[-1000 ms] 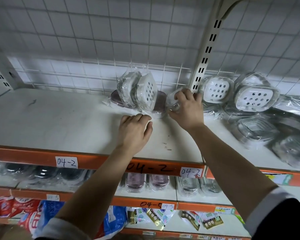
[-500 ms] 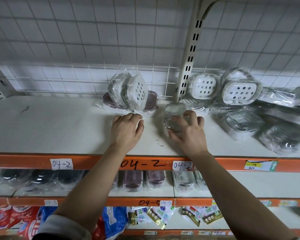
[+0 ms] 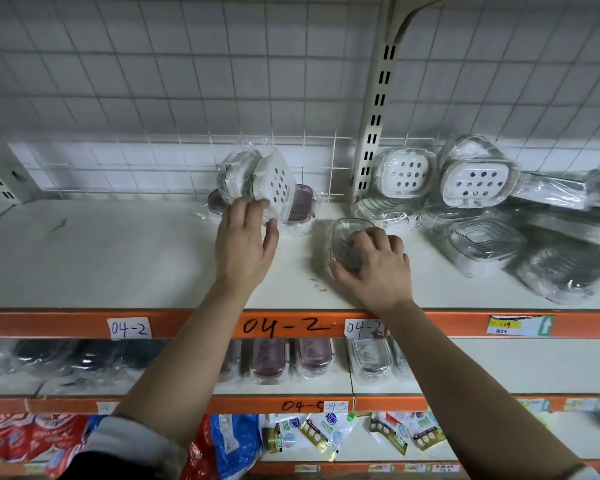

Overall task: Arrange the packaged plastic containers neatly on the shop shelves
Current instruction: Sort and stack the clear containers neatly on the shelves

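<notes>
Clear container [image 3: 347, 233] lies lengthwise toward the back, gripped under my right hand [image 3: 374, 268], while my left hand [image 3: 245, 247], fingers spread, touches the tilted white container [image 3: 277, 183] beside it.

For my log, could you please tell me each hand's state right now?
Left hand: open, touching the white container.
Right hand: holding the clear container.

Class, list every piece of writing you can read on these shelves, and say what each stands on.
"04-2": white paper label, upper orange shelf edge.
"04-2": black handwriting on that edge itself.
"04-2": second white label, same edge.
"04-5": small white label, lower shelf edge.
Price tag and packets below: too blurred to read.
</notes>
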`<state>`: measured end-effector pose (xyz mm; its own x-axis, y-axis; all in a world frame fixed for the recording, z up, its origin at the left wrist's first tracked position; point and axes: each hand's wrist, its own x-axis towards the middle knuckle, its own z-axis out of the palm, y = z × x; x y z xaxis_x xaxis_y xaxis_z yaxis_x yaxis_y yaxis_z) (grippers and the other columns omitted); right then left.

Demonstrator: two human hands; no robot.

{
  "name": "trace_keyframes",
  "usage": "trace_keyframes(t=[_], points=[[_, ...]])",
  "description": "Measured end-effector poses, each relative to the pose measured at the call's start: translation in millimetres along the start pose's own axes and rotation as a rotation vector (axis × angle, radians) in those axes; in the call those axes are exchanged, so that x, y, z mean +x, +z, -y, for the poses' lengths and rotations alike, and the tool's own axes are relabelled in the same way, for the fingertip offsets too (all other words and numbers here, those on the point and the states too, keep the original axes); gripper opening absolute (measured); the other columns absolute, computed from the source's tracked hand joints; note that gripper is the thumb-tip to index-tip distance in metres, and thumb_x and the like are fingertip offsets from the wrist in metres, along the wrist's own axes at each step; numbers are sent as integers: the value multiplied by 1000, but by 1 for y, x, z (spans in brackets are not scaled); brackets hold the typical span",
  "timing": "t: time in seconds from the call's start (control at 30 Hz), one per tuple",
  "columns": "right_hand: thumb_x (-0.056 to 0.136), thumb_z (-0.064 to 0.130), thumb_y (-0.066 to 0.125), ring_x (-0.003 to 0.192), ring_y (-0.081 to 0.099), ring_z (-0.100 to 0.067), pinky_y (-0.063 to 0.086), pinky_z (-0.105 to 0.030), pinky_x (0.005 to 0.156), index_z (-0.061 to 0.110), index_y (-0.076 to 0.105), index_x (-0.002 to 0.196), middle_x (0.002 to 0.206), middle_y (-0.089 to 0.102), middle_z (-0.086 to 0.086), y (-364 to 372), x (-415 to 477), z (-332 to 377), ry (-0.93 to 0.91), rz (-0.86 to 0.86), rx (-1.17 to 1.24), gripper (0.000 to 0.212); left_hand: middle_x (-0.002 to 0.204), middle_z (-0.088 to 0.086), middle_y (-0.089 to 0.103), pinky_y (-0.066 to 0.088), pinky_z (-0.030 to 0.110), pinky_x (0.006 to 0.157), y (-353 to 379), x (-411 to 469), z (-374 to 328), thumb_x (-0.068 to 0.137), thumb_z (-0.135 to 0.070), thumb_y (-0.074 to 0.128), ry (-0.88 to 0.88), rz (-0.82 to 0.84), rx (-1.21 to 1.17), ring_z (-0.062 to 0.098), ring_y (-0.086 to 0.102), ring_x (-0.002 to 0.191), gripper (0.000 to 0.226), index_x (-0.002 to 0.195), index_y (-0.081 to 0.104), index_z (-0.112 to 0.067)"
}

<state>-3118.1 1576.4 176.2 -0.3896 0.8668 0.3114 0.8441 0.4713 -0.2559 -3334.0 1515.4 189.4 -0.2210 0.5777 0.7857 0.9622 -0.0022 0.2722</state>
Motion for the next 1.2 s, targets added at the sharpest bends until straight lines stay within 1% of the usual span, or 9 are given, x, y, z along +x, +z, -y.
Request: trace_keyframes(t=[0.13, 0.23, 0.3, 0.4, 0.5, 0.63, 0.87, 1.03, 1.2], points=[[80, 67, 43, 110, 48, -36, 48, -47, 86, 20, 48, 125, 126, 49, -8, 1, -1, 0, 15, -9, 26, 65, 118, 23, 55, 42, 49, 98, 0, 31, 0, 97, -26, 49, -124, 59, 75, 40, 52, 107, 40, 124, 56, 2], [82, 66, 45, 108, 48, -35, 47, -46, 84, 20, 48, 124, 127, 48, -7, 2, -1, -1, 9, -11, 12, 61, 124, 21, 54, 33, 43, 104, 9, 45, 4, 101, -34, 41, -142, 200, 229, 38, 48, 113, 45, 131, 51, -1], [83, 65, 47, 109, 48, -35, 47, -45, 84, 20, 48, 124, 128, 48, -7, 3, -1, -2, 14, -15, 16, 61, 123, 18, 56, 32, 43, 101, 14, 49, 3, 101, -37, 40, -125, 211, 258, 37, 47, 111, 43, 128, 53, -5], [84, 64, 49, 109, 48, -34, 48, -45, 85, 20, 48, 125, 129, 48, -7, 2, -2, -3, 18, -19, 24, 60, 121, 14, 60, 34, 46, 95, 18, 49, -6, 99, -35, 46, -133, 161, 197, 36, 47, 110, 36, 121, 59, -10], [85, 63, 50, 110, 47, -35, 48, -45, 85, 20, 48, 126, 130, 48, -7, 2, -2, -3, 10, -21, 27, 59, 123, 15, 60, 36, 47, 95, 22, 46, -14, 98, -32, 50, -124, 158, 125, 37, 48, 114, 35, 125, 59, -11], [85, 63, 51, 110, 46, -34, 49, -45, 84, 20, 48, 126, 130, 47, -7, 2, -2, -4, 5, -24, 29, 59, 128, 20, 52, 45, 42, 95, 25, 50, -21, 97, -25, 57, -176, 215, -143, 35, 51, 116, 39, 131, 56, -7], [85, 62, 52, 110, 46, -35, 49, -45, 84, 20, 49, 126, 129, 47, -7, 2, -1, -5, 3, -32, 37, 59, 130, 20, 54, 47, 44, 96, 19, 49, -22, 87, -17, 71, -47, 187, -89, 40, 54, 113, 38, 123, 65, -7], [84, 62, 53, 110, 46, -35, 48, -45, 84, 20, 49, 126, 130, 48, -8, 4, -1, -5, -2, -39, 54, 59, 131, 22, 56, 31, 37, 106, 24, 46, -18, 79, -32, 79, -83, 280, 3, 39, 49, 119, 76, 138, 47, 1], [84, 63, 53, 111, 45, -35, 49, -45, 84, 20, 48, 125, 131, 47, -7, 5, -1, -6, -3, -41, 50, 60, 125, 12, 62, 30, 36, 106, 35, 38, -16, 83, -49, 70, -47, 312, 79, 34, 49, 117, 62, 124, 63, -4]])
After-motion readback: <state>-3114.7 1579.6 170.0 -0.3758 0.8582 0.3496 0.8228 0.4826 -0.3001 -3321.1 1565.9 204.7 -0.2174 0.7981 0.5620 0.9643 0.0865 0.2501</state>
